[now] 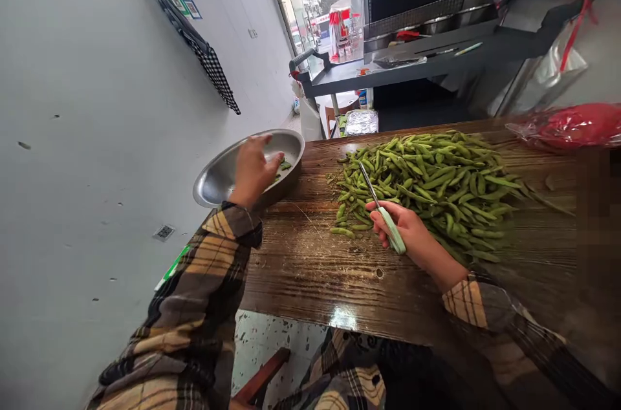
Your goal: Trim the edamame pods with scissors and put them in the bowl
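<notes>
Above the oval metal basin (213, 182), my left hand (253, 169) is held with its thumb and fingers apart and nothing visible in it. A few green pods (285, 165) lie in the bottom of the basin, partly hidden by that hand. My right hand (405, 229) grips scissors (392, 230) by their pale green handles, with the narrow blades pointing up and away to the left. Just beyond the blades spreads a large heap of green soybean pods (431, 180), and a few pods lie near my right fingers.
Everything stands on a dark brown wooden table (310, 274) with small scraps scattered on it. A red plastic bag (577, 125) lies at the far right. Behind the table is a grey metal cart (388, 77). The white wall (97, 171) closes in on the left.
</notes>
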Demonstrator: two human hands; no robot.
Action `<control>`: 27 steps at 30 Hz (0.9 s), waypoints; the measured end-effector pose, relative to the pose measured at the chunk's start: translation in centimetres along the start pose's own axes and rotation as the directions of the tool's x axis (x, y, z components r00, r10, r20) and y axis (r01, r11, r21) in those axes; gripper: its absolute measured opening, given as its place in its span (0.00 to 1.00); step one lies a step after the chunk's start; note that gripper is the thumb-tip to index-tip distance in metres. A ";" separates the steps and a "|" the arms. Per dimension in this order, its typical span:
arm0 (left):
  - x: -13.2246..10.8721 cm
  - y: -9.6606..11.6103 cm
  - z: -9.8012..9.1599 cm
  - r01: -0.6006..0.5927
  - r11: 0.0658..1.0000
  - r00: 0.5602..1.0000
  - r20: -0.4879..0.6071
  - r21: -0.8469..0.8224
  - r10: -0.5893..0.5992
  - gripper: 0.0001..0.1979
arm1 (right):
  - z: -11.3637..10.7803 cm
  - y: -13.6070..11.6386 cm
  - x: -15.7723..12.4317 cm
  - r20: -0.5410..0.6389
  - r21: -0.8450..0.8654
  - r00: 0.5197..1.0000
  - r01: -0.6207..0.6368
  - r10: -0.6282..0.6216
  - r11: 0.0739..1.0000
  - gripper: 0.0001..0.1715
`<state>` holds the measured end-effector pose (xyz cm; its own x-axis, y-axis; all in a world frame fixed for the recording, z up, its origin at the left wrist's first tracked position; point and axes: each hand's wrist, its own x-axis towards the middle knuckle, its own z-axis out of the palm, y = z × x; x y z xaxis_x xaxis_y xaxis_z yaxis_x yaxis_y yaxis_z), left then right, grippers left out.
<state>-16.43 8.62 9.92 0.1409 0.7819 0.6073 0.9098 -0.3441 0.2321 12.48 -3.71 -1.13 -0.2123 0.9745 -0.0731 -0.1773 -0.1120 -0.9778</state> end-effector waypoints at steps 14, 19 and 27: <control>-9.7 6.2 10.5 0.084 0.988 0.869 0.495 -0.128 -0.009 0.06 | -0.3 0.2 0.3 -0.038 -0.044 0.999 -0.005 0.003 0.999 0.32; -10.3 7.0 11.0 0.177 0.923 0.884 0.468 -0.341 0.004 0.07 | -0.3 0.5 0.3 -0.035 -0.052 0.999 -0.019 0.018 0.998 0.32; -10.5 7.0 8.1 0.629 0.233 0.775 0.620 -0.742 -0.122 0.15 | -0.1 0.3 0.3 0.012 -0.097 0.999 -0.042 0.043 0.994 0.34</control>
<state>-8.38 2.23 -0.97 0.2401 0.9703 -0.0284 0.0108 0.0266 0.9996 12.45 -3.44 -1.44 -0.2316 0.9662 -0.1128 -0.0739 -0.1331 -0.9883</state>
